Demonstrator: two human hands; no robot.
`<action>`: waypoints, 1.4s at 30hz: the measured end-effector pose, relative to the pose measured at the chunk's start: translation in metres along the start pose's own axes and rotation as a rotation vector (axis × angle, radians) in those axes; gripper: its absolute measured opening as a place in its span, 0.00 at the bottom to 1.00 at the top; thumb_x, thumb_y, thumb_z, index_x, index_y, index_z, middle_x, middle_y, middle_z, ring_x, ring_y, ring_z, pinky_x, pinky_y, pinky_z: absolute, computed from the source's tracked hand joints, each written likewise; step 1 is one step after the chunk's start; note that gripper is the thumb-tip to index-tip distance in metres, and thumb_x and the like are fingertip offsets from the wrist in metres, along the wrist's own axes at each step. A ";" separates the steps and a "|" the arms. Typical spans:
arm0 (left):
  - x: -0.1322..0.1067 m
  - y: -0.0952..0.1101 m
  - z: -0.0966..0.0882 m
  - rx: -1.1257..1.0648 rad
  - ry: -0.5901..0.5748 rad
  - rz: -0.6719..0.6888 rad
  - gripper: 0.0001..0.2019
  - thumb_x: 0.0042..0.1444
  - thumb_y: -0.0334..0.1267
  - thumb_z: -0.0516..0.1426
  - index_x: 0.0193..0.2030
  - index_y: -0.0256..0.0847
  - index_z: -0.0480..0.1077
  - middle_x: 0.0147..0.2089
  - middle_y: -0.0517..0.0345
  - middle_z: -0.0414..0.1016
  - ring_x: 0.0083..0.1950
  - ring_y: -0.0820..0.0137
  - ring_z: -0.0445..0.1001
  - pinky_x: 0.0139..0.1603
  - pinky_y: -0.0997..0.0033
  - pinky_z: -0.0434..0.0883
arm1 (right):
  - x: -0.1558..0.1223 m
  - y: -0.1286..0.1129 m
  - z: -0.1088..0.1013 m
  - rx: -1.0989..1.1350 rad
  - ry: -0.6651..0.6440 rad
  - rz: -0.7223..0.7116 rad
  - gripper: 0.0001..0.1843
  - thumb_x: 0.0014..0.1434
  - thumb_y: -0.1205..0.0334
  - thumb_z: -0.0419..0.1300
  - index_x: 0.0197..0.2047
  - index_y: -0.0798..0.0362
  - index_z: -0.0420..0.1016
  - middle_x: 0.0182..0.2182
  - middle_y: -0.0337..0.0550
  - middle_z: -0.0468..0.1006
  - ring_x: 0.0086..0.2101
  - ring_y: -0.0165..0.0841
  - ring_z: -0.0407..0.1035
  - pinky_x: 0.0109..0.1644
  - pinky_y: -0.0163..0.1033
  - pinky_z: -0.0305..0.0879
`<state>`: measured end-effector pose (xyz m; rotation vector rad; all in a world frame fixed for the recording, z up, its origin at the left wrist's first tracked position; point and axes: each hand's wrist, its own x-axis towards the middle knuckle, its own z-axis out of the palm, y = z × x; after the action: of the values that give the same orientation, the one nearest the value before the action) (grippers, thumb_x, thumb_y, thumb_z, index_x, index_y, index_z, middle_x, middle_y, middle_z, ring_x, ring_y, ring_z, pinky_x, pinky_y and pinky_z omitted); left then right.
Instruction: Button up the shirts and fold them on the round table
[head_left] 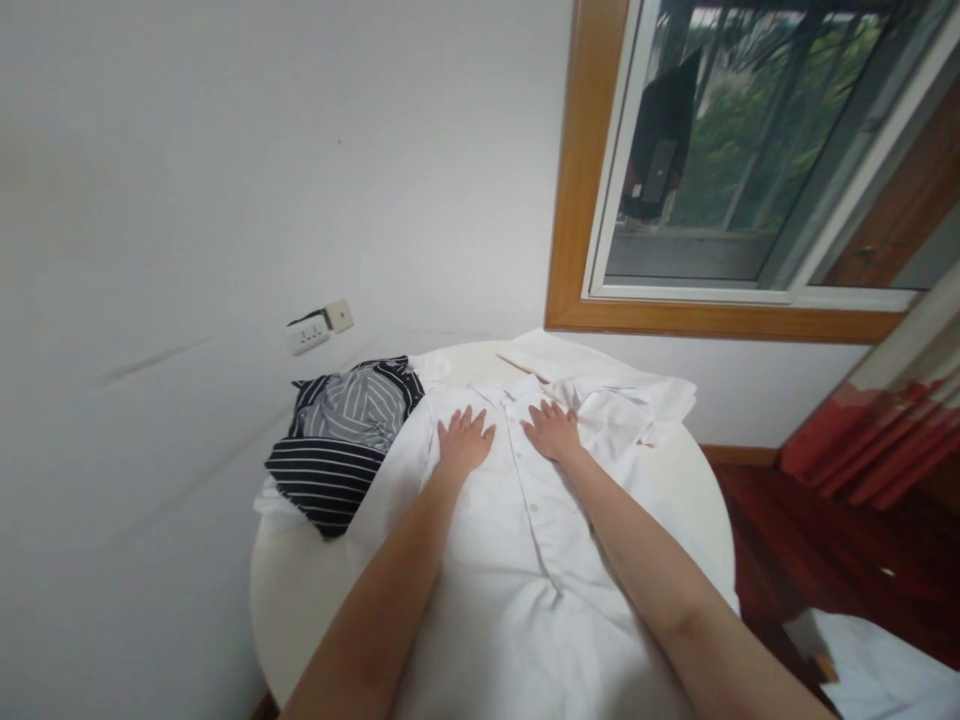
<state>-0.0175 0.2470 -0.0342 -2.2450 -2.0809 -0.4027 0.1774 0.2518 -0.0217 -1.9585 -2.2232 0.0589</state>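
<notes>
A white button-up shirt point(495, 540) lies spread front side up, its collar toward the wall and its button strip running down the middle. My left hand point(465, 442) rests flat on the upper chest, left of the buttons, with the fingers spread. On the other side of the button strip my right hand point(553, 430) also lies flat, fingers apart. Neither hand holds anything. Beneath the shirt is a round white table point(300, 600). The shirt's lower end runs toward me and out of the frame.
A black-and-white striped garment point(330, 480) lies bunched at the table's left. Folded white cloth point(637, 400) sits at the back right. A wall socket point(307, 334) is behind, a window point(735, 160) and red curtain point(877, 440) to the right. White cloth point(885, 660) shows at lower right.
</notes>
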 end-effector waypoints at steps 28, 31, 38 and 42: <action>0.000 -0.028 -0.003 0.107 0.142 -0.019 0.23 0.63 0.43 0.46 0.60 0.39 0.66 0.63 0.41 0.64 0.65 0.52 0.61 0.61 0.49 0.61 | 0.000 0.017 0.002 0.069 0.173 0.170 0.21 0.64 0.59 0.45 0.56 0.49 0.69 0.61 0.51 0.64 0.60 0.42 0.55 0.56 0.48 0.56; 0.000 -0.029 -0.002 0.112 0.142 -0.015 0.23 0.63 0.43 0.46 0.61 0.38 0.66 0.64 0.41 0.64 0.65 0.52 0.61 0.61 0.49 0.60 | 0.000 0.017 0.002 0.072 0.169 0.170 0.21 0.64 0.59 0.45 0.56 0.49 0.69 0.61 0.51 0.64 0.60 0.42 0.55 0.56 0.49 0.56; -0.001 -0.028 -0.005 0.103 0.124 -0.013 0.23 0.63 0.43 0.46 0.61 0.38 0.66 0.63 0.40 0.64 0.65 0.52 0.60 0.61 0.50 0.60 | -0.001 0.018 0.002 0.070 0.182 0.160 0.21 0.64 0.59 0.45 0.56 0.50 0.70 0.60 0.51 0.65 0.60 0.42 0.55 0.56 0.48 0.57; -0.002 -0.027 -0.007 0.115 0.127 -0.015 0.22 0.63 0.43 0.46 0.61 0.39 0.66 0.63 0.41 0.64 0.64 0.53 0.61 0.61 0.51 0.59 | 0.001 0.019 0.004 0.064 0.186 0.161 0.21 0.64 0.58 0.45 0.56 0.49 0.69 0.60 0.51 0.64 0.60 0.42 0.55 0.57 0.48 0.55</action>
<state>-0.0451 0.2465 -0.0317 -2.0845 -2.0054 -0.4036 0.1952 0.2557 -0.0285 -2.0149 -1.9236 -0.0296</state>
